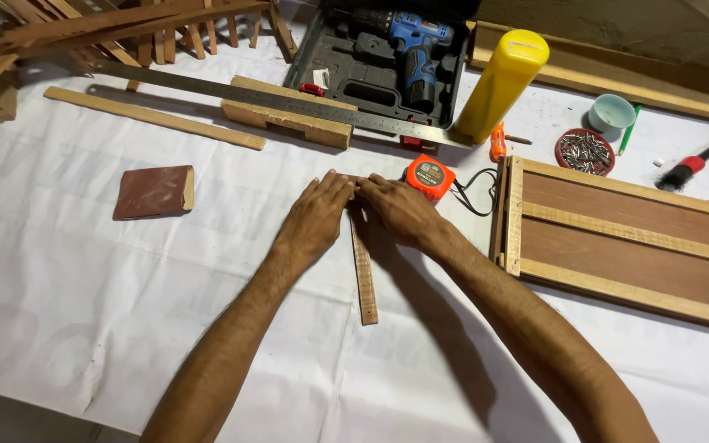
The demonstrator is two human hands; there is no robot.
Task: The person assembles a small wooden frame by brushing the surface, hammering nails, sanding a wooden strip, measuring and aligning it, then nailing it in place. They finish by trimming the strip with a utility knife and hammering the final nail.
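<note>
A narrow wooden strip [363,279] lies on the white sheet, running from my hands toward me. My left hand [315,215] and my right hand [400,209] rest side by side on its far end, fingers pressed down flat and touching each other. What lies under the fingertips is hidden. An orange tape measure [429,175] sits just beyond my right hand, with a black cord [473,197] looping to its right.
A sanding block [154,191] lies left. Behind are a long steel ruler [272,100], wood blocks [289,119], a flat slat [153,117], a drill in its case [408,53], a yellow bottle [502,82], a dish of screws [584,151], a cup [611,111], a brush [691,168]. A framed wooden panel [625,238] lies right.
</note>
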